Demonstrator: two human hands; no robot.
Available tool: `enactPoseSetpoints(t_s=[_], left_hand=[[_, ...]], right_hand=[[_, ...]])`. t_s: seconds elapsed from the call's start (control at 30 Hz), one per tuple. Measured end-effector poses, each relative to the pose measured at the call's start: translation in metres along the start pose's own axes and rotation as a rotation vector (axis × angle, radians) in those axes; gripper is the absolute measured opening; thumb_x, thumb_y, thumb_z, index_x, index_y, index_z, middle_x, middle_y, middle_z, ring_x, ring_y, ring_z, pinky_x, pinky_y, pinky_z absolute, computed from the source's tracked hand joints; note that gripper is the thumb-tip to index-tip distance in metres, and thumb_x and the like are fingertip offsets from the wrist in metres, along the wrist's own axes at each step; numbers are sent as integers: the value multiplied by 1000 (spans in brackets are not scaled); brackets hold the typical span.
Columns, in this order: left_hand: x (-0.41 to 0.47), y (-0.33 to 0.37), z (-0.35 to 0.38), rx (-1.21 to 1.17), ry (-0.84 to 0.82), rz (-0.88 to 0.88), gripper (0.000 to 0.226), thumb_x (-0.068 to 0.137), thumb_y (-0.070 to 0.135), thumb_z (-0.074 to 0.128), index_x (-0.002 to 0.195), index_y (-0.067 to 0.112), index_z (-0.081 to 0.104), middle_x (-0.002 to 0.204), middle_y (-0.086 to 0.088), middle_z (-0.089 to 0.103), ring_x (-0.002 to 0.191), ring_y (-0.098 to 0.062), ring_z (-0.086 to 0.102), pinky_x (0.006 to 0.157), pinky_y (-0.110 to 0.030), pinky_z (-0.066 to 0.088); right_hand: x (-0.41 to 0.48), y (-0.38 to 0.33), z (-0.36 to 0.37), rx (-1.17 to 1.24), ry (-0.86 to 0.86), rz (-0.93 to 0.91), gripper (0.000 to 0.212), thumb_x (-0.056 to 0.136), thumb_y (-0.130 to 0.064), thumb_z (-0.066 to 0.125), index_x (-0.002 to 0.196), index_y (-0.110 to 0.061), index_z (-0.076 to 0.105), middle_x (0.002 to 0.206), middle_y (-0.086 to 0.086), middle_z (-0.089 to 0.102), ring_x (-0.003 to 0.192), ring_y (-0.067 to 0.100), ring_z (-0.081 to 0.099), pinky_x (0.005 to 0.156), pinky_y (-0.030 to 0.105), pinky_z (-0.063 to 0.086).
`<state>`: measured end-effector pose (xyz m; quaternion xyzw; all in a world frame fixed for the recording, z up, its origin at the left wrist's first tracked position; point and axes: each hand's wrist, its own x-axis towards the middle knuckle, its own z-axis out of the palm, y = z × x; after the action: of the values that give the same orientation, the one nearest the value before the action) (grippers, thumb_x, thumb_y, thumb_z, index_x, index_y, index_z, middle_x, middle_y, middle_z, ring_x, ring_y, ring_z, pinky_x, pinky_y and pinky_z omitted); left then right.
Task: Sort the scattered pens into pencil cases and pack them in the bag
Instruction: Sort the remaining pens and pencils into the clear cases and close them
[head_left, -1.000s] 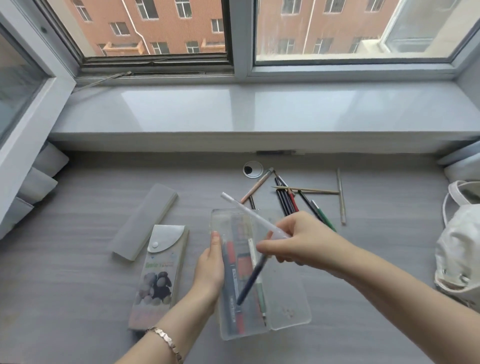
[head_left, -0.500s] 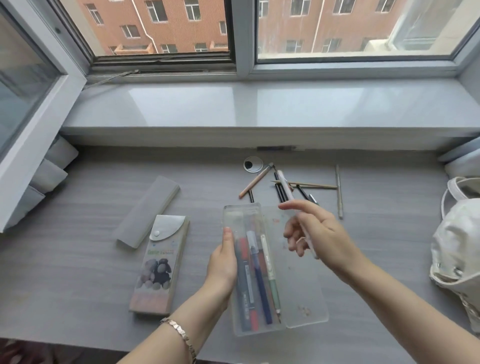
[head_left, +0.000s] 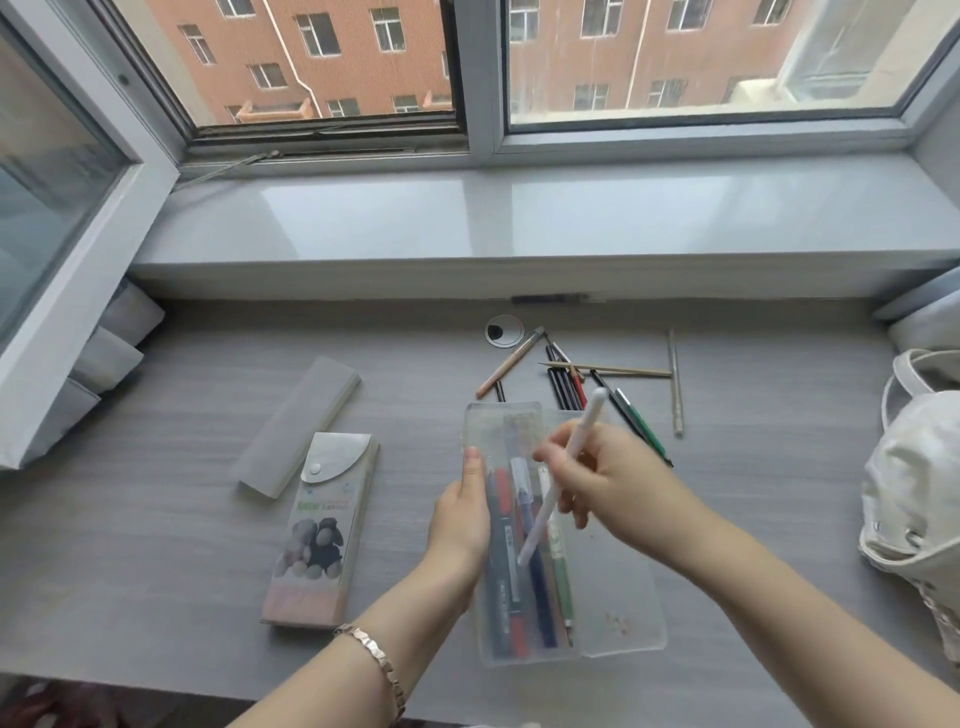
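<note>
At desk centre: clear pencil case (head_left: 498, 423), open, lid flat to its right, near the front edge of the grey desk (head_left: 156, 519).
Done so far: about four pens (head_left: 519, 582) inside the tray, side by side along its length, red, dark blue and green among them.
In hand now: white pen (head_left: 540, 519), tilted, lower tip just above the pens in the tray; probably next to go in.
Right hand (head_left: 608, 478): fingers pinched on the middle of the white pen.
Left hand (head_left: 462, 514): thumb along the left wall of the clear pencil case, gripping it steady.
Left to sort: loose pens (head_left: 566, 379) scattered behind the case, some crossing each other; exact count hard to tell.
Other cases: printed pencil case (head_left: 322, 519) with flap snapped closed, and frosted case (head_left: 298, 426), both to the left, apart from the hands; contents not visible.
Bag: white bag (head_left: 914, 493) at the right edge, well apart from the cases; nothing visibly packed.
Progress, as a judgement: early to middle; sorting partly done, closing and packing all ahead.
</note>
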<state>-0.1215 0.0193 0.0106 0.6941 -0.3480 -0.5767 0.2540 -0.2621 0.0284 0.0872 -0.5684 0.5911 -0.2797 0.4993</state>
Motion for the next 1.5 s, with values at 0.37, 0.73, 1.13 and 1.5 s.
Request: enactPoseSetpoints(t_s=[0.37,0.73,1.13,1.5], left_hand=[[2,7,9,-11,-31,56,63,92,57,26,121,13,60,115,-6,66,108,-20,60,98,-35,46],[20,7,13,84,-48,31,65,92,59,24,124,15,58,126,-3,60,118,-20,53,104,-32,37],[49,18,12,133,-4,-5,65,90,63,23,103,17,67,103,-3,69,99,-21,62,100,-42,44],[67,21,-13,160,64,-57,69,91,61,20,126,13,57,130,-4,58,122,-25,51,108,-39,35]], right_hand=[[12,33,29,-834,250,-289,77,69,-54,50,134,-14,39,111,4,55,103,21,50,78,35,54],[40,57,5,-749,373,-370,44,82,-45,44,104,-13,66,101,6,67,95,24,63,87,36,47],[116,145,-91,-643,357,569,43,90,-6,39,132,-13,33,117,24,49,98,41,55,77,38,43],[117,73,-93,124,264,287,14,89,-7,51,102,-4,55,74,11,65,67,16,63,63,24,55]])
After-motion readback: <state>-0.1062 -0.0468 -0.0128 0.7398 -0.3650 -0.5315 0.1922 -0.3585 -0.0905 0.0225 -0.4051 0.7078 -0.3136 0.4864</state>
